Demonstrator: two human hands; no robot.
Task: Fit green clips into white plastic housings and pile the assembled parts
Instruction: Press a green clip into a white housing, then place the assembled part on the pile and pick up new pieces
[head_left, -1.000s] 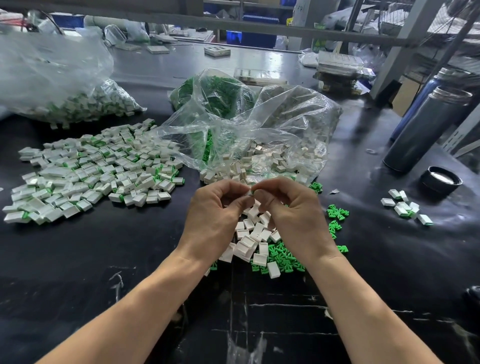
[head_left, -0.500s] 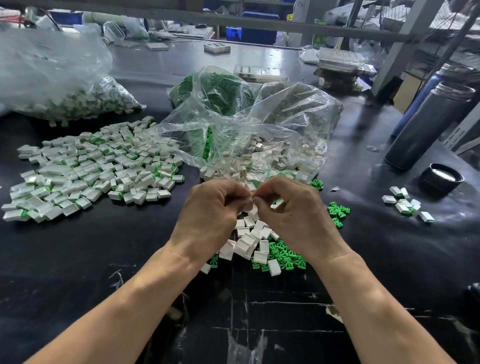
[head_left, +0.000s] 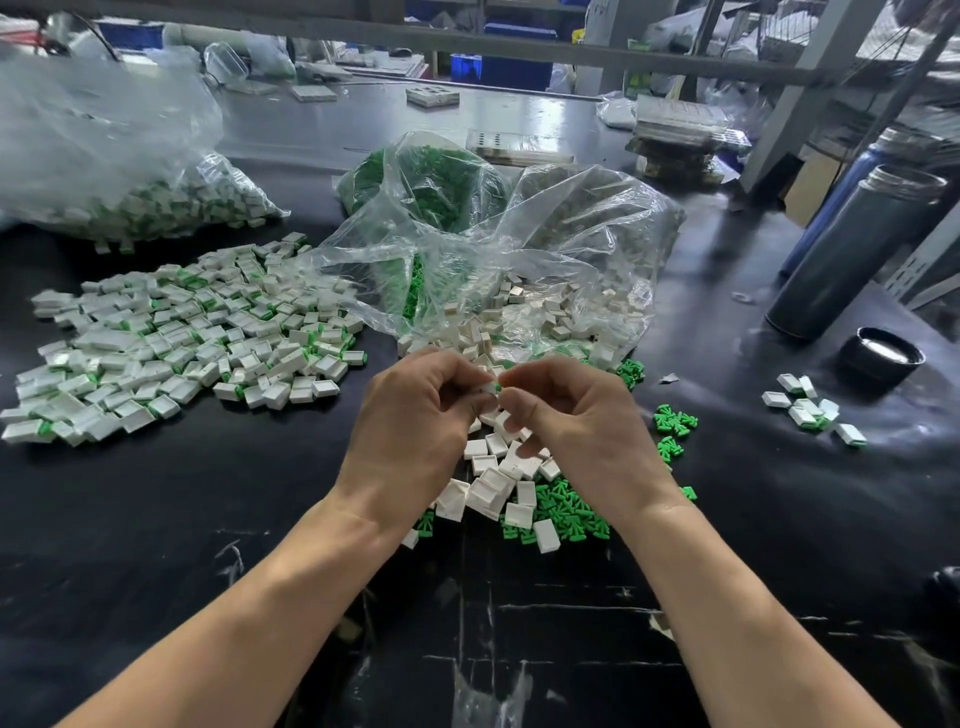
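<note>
My left hand (head_left: 415, 421) and my right hand (head_left: 576, 415) meet fingertip to fingertip above the table's middle. Between them they pinch a small white housing with a green clip (head_left: 492, 387) showing at its end. Under the hands lie loose white housings (head_left: 493, 483) and loose green clips (head_left: 566, 512). A broad pile of assembled parts (head_left: 171, 338) spreads on the left of the black table (head_left: 156, 519).
An open clear bag of white housings (head_left: 545, 291) lies behind the hands, a bag of green clips (head_left: 431, 182) behind it, a full bag of white and green parts (head_left: 130, 176) at far left. Several white parts (head_left: 810, 410), a black lid (head_left: 883, 356) and grey flasks (head_left: 857, 249) stand right.
My fingertips have shifted slightly and the green clip end now shows between them at the white housing. The hands stay in the same place above the loose parts.
</note>
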